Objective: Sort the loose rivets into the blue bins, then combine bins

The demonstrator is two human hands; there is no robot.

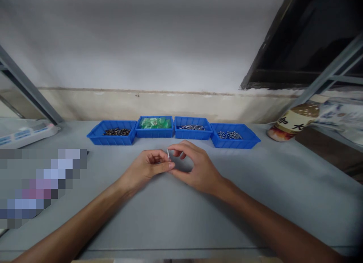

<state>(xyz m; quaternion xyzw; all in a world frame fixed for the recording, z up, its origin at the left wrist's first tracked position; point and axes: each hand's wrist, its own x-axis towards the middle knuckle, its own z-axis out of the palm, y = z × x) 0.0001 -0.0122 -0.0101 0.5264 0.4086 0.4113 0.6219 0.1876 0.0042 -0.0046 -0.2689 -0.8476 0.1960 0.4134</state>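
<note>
A small silvery metal pin (168, 154) with a collar partway along it stands upright between the thumb and fingers of my left hand (151, 163). Facing it from the right is my right hand (198, 164), curved into a C with its thumb and index finger apart. The right index fingertip is at the pin's upper end; whether it touches is hard to tell. Its thumb tip meets the left thumb. Behind the hands, two blue bins (193, 134) (235, 142) hold similar silvery pins.
To the left, one blue bin (110, 140) holds dark brassy small parts, and another blue bin (154, 133) holds green pieces. A labelled bottle (295, 119) stands at right beside a plastic bag (340, 113). A white power strip (31, 135) lies at left. Metal posts (31, 89) flank the grey tabletop (176, 217).
</note>
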